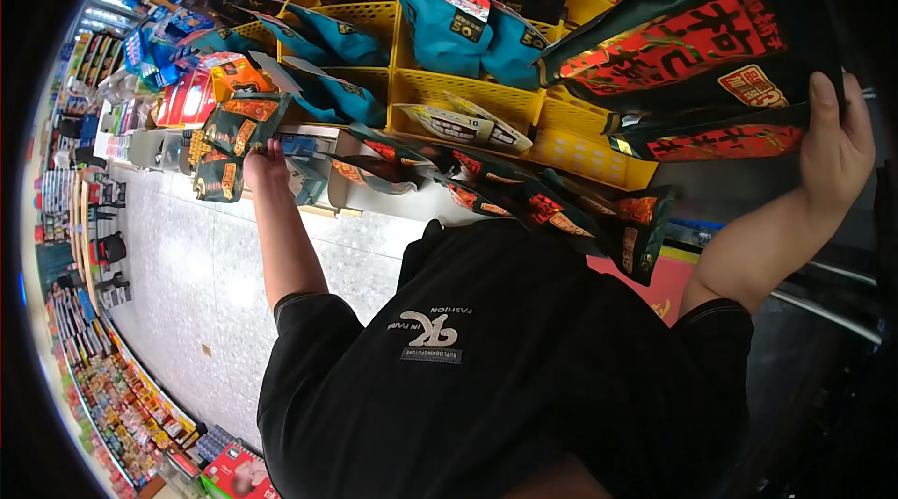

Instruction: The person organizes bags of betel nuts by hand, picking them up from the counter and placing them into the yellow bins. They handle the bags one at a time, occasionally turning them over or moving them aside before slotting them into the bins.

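My right hand [837, 134] grips the edge of a large dark packet with red panels [687, 41], its thumb on the front face. A second dark and red packet [725, 142] lies just under it, against the same hand. At the left, my left hand [267, 167] is closed at the side of a small dark green packet with orange print [245, 125]; part of its fingers is hidden. Another green packet [220, 178] hangs just below that one. Between the hands, teal packets [440, 27] stand in a yellow compartment rack [398, 87].
Yellow and white packets [468, 128] lie in a rack compartment. More dark green packets [552, 209] line the near edge, close to my torso. Pale speckled floor [201, 284] and stocked shelves [131, 396] are at the left. Metal rails [832, 312] run at the right.
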A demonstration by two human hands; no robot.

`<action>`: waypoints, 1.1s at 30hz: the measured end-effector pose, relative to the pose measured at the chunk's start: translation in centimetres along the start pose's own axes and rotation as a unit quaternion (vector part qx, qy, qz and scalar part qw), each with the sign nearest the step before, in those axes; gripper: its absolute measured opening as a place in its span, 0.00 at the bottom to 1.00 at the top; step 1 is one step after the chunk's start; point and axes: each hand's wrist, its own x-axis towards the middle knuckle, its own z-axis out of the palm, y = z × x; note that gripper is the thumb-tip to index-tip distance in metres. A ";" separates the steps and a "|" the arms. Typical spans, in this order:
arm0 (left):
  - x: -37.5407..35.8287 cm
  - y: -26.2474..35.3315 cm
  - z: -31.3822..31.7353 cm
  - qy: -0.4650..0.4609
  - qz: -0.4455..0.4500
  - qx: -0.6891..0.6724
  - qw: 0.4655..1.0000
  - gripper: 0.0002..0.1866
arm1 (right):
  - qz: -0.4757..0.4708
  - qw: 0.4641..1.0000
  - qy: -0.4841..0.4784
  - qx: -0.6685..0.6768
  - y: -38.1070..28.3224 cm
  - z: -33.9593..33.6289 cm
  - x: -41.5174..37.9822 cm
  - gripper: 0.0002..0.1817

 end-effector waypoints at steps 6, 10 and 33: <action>-1.1 0.9 -2.3 -0.021 0.100 0.175 0.979 0.12 | 0.008 1.000 -0.012 0.012 0.3 0.3 0.0 0.14; -1.2 2.0 -3.5 -0.040 0.106 0.246 0.963 0.12 | 0.016 1.000 -0.005 -0.019 0.8 0.1 0.1 0.14; -2.4 3.0 -0.4 0.023 0.414 0.073 0.907 0.22 | 0.030 1.000 -0.003 -0.007 0.8 1.0 0.5 0.14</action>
